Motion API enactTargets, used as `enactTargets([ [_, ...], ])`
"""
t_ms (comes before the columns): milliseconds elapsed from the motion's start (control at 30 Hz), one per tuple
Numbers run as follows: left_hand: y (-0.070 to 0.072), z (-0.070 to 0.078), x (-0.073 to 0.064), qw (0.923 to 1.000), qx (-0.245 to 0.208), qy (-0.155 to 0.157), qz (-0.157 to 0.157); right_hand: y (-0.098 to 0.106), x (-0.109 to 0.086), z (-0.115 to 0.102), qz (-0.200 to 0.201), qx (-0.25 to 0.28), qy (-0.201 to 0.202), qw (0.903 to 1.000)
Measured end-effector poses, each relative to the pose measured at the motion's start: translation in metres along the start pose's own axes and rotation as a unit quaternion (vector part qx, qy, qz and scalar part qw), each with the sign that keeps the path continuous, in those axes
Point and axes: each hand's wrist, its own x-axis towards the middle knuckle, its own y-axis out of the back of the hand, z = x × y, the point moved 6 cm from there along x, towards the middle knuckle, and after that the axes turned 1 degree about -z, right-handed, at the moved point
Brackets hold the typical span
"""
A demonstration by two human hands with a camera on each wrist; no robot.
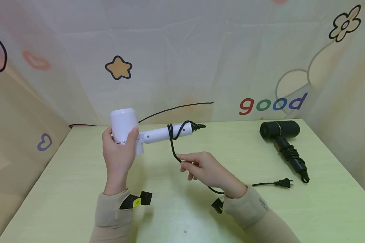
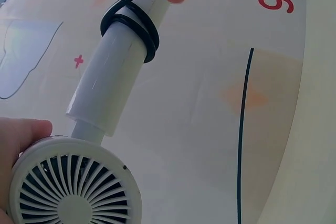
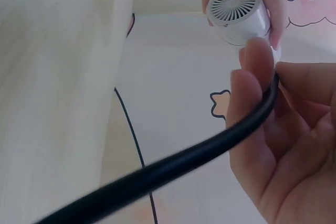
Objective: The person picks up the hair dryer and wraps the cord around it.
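Observation:
My left hand [image 1: 120, 153] grips a white hair dryer [image 1: 123, 125] round its head, thumb on the near side, with the handle pointing right. Slatted vents on the dryer's end face show in the left wrist view. A black power cord [image 2: 128, 22] loops round the handle. Thumb and fingers of my right hand [image 1: 203, 168] pinch that cord below the handle, and in the right wrist view the cord [image 3: 194, 153] runs out between the fingertips. Its tail passes under the right forearm to a two-pin plug [image 1: 283, 183] on the table.
At the table's right side lies a black hair dryer [image 1: 287, 130], its own cord wound round the handle. The pale green table [image 1: 64, 189] backs onto a printed curtain [image 1: 182, 67] with a star and the word good. Both wrists wear small black cameras.

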Motion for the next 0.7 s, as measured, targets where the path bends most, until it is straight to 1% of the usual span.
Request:
enactTargets([
  [100, -0.001, 0.000, 0.000, 1.0000, -0.004, -0.001, -0.005, -0.001, 0.002, 0.004, 0.002, 0.004, -0.011, 0.9999],
  [200, -0.002, 0.000, 0.000, 0.9999, -0.012, 0.002, -0.011, -0.002, 0.004, 0.007, 0.004, 0.009, -0.014, 0.9998],
  [433, -0.002, -0.001, 0.001, 0.9990, -0.034, 0.017, -0.021, -0.005, 0.010, 0.016, -0.001, 0.018, -0.019, 0.9996],
  [700, 0.010, -0.003, 0.006, 0.9975, -0.056, 0.044, 0.001, -0.008, 0.014, 0.021, -0.014, 0.020, -0.018, 0.9995],
])
